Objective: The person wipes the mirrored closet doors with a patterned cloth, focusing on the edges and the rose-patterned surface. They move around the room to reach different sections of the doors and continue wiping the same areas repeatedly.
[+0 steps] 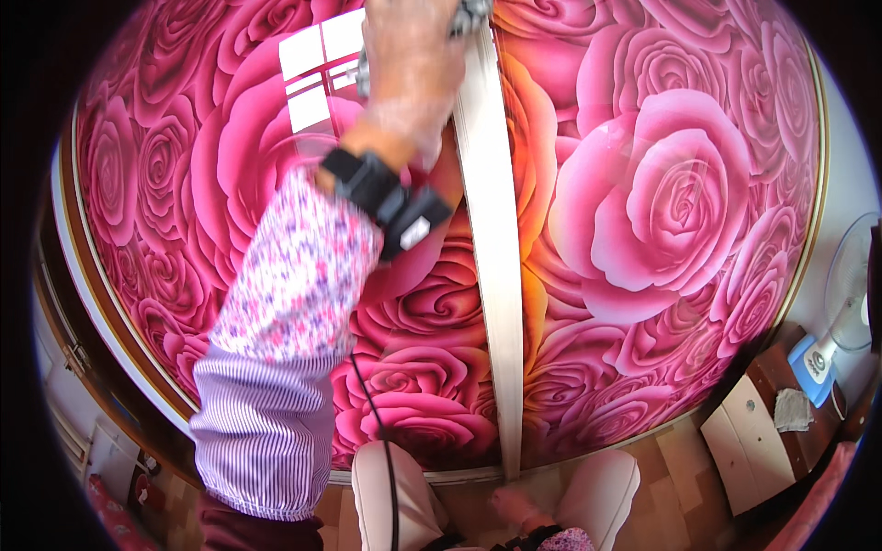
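Note:
My left hand [413, 58], blurred by motion, is raised at the top of the head view against tall glossy door panels. A grey patterned cloth [473, 15] shows at both sides of the hand, which presses it near the white frame strip [488, 206]. The left panel [234, 158] and the right panel [661, 206] bear large pink rose prints. A black strap device [379, 193] is on my left wrist, above a floral and striped sleeve. My right hand [515, 506] hangs low between my knees, blurred, with no visible object; its fingers are indistinct.
A black cable [386, 448] hangs down in front of me. On the right, a brown cabinet [751, 441] bears a fan [820, 358] with a blue base and a folded grey cloth [792, 410]. The wooden floor [672, 475] lies below. At lower left stands a red bin [148, 492].

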A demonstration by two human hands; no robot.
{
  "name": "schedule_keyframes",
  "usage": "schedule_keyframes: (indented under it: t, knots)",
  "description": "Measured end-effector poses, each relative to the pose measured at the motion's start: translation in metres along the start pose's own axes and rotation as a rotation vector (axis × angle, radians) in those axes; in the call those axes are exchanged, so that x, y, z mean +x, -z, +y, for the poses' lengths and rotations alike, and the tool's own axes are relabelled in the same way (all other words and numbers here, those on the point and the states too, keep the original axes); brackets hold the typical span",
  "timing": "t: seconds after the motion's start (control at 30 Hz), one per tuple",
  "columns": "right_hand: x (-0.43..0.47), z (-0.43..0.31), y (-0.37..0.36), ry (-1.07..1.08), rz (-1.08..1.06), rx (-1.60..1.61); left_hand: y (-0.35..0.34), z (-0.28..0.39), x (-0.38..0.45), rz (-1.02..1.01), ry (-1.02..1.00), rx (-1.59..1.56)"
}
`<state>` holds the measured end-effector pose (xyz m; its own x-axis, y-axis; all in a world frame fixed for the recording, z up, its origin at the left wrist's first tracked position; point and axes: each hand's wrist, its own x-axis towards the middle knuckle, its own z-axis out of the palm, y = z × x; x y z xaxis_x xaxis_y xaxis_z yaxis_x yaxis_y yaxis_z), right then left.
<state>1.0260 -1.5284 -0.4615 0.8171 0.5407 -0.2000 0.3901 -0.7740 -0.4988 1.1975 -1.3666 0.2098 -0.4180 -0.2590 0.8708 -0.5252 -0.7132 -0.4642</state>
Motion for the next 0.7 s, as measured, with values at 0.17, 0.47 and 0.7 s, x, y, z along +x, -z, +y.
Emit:
schedule_keyframes:
  t: [0.17,0.47,0.7]
  knots:
    - [-0.004,-0.008,0.011,-0.083,0.014,0.082,-0.025,-0.006,0.003,-0.208,-0.171,0.244]
    - [-0.022,-0.024,0.035,-0.09,0.013,0.101,-0.016,0.028,-0.037,0.021,-0.272,0.147]
    - [-0.022,-0.024,0.033,-0.094,0.005,0.074,-0.008,0.049,-0.068,0.027,-0.322,0.009]
